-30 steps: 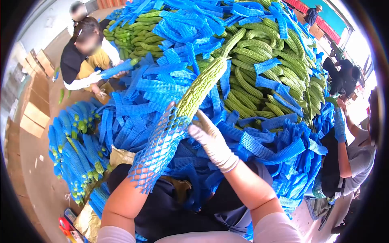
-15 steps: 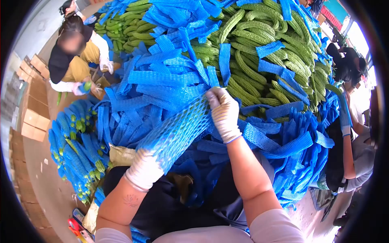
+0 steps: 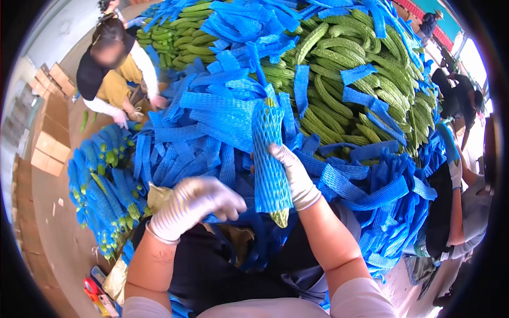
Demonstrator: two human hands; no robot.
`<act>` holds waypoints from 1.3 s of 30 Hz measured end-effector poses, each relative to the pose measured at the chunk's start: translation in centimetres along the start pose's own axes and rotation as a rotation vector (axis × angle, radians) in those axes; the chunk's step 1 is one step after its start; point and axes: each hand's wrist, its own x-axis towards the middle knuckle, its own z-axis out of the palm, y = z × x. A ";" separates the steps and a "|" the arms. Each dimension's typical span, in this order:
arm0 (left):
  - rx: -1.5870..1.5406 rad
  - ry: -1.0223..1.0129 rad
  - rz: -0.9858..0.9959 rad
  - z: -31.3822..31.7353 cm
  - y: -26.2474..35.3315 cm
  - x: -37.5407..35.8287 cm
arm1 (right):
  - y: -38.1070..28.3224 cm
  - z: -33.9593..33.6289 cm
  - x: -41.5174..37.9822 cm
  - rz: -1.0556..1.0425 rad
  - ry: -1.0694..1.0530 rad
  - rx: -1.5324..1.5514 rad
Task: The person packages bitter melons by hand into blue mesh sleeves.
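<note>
My right hand (image 3: 295, 177), in a white glove, grips a bitter gourd (image 3: 279, 218) inside a blue foam net sleeve (image 3: 270, 153). The gourd stands nearly upright, its green ends showing above and below the sleeve. My left hand (image 3: 196, 204), also gloved, is just left of the gourd and apart from it. It is a little blurred, with its fingers loosely bent and nothing visible in them. Behind my hands lies a heap of loose blue net sleeves (image 3: 222, 114). Bare bitter gourds (image 3: 331, 93) are piled beyond, with some sleeves strewn over them.
Sleeved gourds (image 3: 106, 180) are stacked at the left. A co-worker (image 3: 114, 69) crouches behind that stack; another person's gloved hand (image 3: 455, 174) holds a sleeved gourd at the right. Cardboard boxes (image 3: 50, 143) line the left wall. Red-handled scissors (image 3: 91, 286) lie at lower left.
The net sleeve, stretched slantwise between both hands before, now stands upright in my right hand around the gourd. My left hand has come off it. The left co-worker's hands have shifted to the stack.
</note>
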 end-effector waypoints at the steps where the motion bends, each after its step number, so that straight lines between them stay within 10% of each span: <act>1: -0.030 0.210 0.202 -0.4 -1.0 0.5 | 0.0 0.6 -0.2 -0.066 -0.031 -0.119; 4: 0.276 0.631 0.415 -1.3 -1.6 2.0 | 0.6 2.4 -1.0 -0.130 -0.234 -0.365; 8: 1.034 0.626 0.577 -1.8 -2.3 2.9 | 2.4 4.2 -1.8 -0.040 -0.273 -0.468; 14: 0.274 0.699 0.796 -1.9 -1.5 1.0 | 2.9 2.5 -0.8 -0.092 -0.116 -0.478; 18: -0.103 0.747 0.170 0.1 -3.3 2.1 | 2.7 3.4 -2.0 -0.128 -0.085 -0.575; 20: -0.624 0.124 -0.011 0.3 -5.2 2.2 | 1.6 4.2 -3.1 -0.114 -0.325 -0.434; 22: -0.799 0.119 0.056 1.3 -4.3 1.4 | 0.4 5.1 -3.6 -0.172 -0.377 -0.475; 32: -1.048 0.484 0.391 -0.3 -6.5 -13.2 | 2.3 6.7 -3.0 0.094 -0.497 -0.312; 35: -0.966 0.384 0.400 1.8 -7.8 -12.0 | 8.1 9.6 -4.2 0.152 -0.762 -0.759; 39: -1.023 0.476 0.406 0.4 -6.5 -13.1 | 9.3 9.2 -2.1 0.052 -0.451 -0.711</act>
